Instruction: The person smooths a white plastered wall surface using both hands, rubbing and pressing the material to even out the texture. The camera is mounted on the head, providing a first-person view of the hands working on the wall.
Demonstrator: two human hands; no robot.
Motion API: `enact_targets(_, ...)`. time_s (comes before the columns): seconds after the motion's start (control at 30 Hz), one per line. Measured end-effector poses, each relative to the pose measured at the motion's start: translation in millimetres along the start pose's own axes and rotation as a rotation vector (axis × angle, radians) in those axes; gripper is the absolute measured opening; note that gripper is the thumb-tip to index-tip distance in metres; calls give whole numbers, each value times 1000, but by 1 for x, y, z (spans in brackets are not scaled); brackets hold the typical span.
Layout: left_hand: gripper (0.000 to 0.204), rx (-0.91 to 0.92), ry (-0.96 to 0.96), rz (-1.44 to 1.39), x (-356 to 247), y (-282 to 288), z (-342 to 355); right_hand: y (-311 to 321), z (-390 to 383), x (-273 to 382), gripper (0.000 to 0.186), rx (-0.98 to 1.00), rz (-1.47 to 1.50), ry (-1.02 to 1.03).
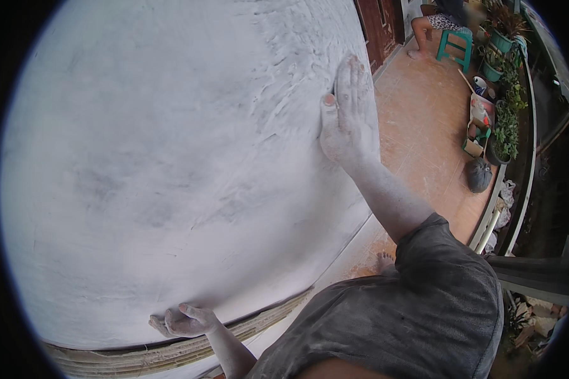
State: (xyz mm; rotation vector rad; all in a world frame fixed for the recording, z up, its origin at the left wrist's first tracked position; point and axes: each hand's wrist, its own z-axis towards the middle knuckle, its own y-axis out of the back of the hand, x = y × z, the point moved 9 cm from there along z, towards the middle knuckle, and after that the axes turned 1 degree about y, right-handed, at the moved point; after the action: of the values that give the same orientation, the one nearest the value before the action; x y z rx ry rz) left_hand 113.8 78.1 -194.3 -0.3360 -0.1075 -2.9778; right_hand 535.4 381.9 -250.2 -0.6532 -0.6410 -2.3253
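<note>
A broad white sheet [171,158] with a powdery, plaster-like face fills the left and middle of the view. Its upper right part carries ridged streaks, and grey smudges mark other areas. My right hand [344,123] lies flat near the sheet's right edge, fingers stretched out and thumb apart. At the near edge is my left hand [186,321], its fingers loosely bent and apart with nothing visible in them; whether it touches the sheet I cannot tell. White dust coats both hands and forearms.
Layered edges of stacked boards [171,357] show below the sheet. On the right runs a tiled floor [417,126] with a green stool [455,47], a seated person [433,25], a dark bag [479,175], an open box [476,139] and potted plants [505,132].
</note>
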Motion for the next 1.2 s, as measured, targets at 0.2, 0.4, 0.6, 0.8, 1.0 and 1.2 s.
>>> enact_targets(0.2,32,26,40,-34,7,-3,-1,-36,-127,22,67,20,237,166)
enact_targets(0.4,38,14,-55,44,2,-2,3,-80,-165,-102,68,-93,486,-910)
enact_targets(0.6,36,71,-138,108,-4,-5,5,-27,-90,-43,64,-63,295,-197)
enact_targets(0.8,35,74,-119,123,-4,-3,4,-45,-124,-110,59,-176,367,-783)
enact_targets(1.0,37,63,-102,36,-3,-3,4,-41,-110,-64,57,-65,133,-328)
enact_targets(1.2,37,65,-85,9,-4,-2,5,-42,-124,-107,57,-151,300,-921)
